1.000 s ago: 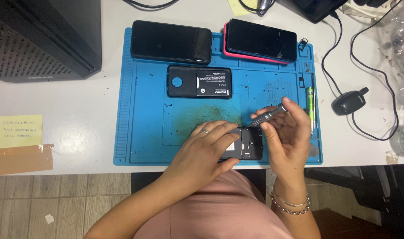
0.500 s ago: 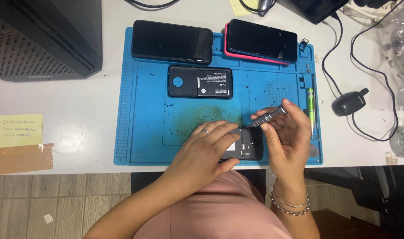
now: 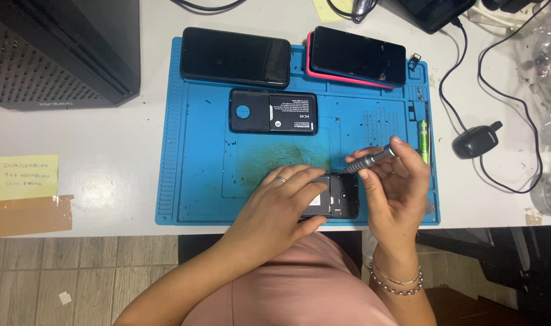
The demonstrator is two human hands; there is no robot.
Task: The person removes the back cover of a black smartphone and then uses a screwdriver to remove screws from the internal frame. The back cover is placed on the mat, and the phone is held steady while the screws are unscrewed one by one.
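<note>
An opened black phone [image 3: 339, 200] lies near the front edge of the blue work mat [image 3: 197, 163]. My left hand [image 3: 281, 202] rests on its left part and pins it down. My right hand [image 3: 391, 193] grips a grey metal screwdriver [image 3: 372, 159], tilted with its tip down at the phone's upper edge. Further back on the mat lies a black phone back with a battery [image 3: 273, 112].
Two phones lie at the mat's far edge: a black one [image 3: 235, 57] and one in a pink case [image 3: 355, 57]. A green tool [image 3: 423, 140] sits at the mat's right side. A black box [image 3: 61, 51], yellow note [image 3: 28, 176], cables and black adapter [image 3: 476, 140] surround it.
The screwdriver's handle has shifted slightly to the right and turned in my right fingers. My left hand stays on the phone.
</note>
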